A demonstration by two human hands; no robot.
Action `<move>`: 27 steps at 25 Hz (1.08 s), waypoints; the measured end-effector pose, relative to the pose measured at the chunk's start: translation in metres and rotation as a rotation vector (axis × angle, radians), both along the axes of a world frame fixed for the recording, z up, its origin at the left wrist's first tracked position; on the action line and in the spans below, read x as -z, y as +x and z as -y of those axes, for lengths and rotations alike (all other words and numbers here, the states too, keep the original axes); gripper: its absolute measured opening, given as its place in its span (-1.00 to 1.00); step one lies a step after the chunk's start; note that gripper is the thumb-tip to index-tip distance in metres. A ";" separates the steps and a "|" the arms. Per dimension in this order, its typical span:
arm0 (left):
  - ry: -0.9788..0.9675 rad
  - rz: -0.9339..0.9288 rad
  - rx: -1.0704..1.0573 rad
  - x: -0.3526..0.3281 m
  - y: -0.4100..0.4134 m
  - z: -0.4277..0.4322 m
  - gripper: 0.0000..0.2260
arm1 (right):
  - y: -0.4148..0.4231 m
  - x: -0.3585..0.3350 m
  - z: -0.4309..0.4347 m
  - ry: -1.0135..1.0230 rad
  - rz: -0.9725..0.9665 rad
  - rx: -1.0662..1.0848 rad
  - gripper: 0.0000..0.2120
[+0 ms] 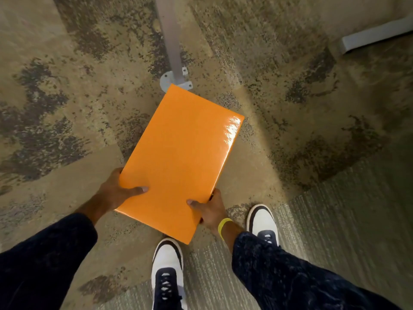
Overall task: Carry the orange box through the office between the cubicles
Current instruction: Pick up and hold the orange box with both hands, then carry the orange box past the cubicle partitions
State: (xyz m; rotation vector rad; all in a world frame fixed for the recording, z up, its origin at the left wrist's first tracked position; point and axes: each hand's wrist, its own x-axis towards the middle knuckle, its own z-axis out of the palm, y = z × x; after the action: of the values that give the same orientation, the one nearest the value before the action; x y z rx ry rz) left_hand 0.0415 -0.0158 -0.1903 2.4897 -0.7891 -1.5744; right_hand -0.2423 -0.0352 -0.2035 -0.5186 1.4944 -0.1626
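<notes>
A flat, glossy orange box (181, 162) is held level in front of me over the carpet, its long side pointing away and slightly right. My left hand (116, 193) grips its near left edge, thumb on top and fingers under. My right hand (210, 210) grips the near right corner the same way; a yellow band circles that wrist. Both sleeves are dark blue.
A grey post (172, 41) with a bolted floor bracket (173, 82) stands directly ahead, just past the box's far corner. A grey furniture foot (375, 38) lies at the upper right. My two white-and-dark shoes (167, 271) stand on brown mottled carpet (67, 108).
</notes>
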 end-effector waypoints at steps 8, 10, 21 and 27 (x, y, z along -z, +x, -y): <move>-0.049 -0.171 0.127 -0.061 -0.091 0.044 -0.07 | -0.099 -0.075 0.010 0.035 -0.037 0.112 -0.28; -0.070 -0.215 0.167 -0.073 -0.118 0.064 -0.06 | -0.127 -0.093 0.019 0.033 -0.035 0.177 -0.28; -0.092 -0.309 0.272 -0.097 -0.284 0.192 -0.12 | -0.281 -0.138 0.110 0.000 -0.121 0.288 -0.44; -0.133 -0.409 0.295 -0.095 -0.351 0.256 -0.28 | -0.345 -0.134 0.157 -0.003 -0.177 0.293 -0.56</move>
State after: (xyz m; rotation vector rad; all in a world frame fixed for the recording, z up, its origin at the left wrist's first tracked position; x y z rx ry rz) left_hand -0.3091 -0.2713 -0.0955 1.9286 -1.1796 -1.9583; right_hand -0.5876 -0.1919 -0.0691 -0.3194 1.7394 -0.3552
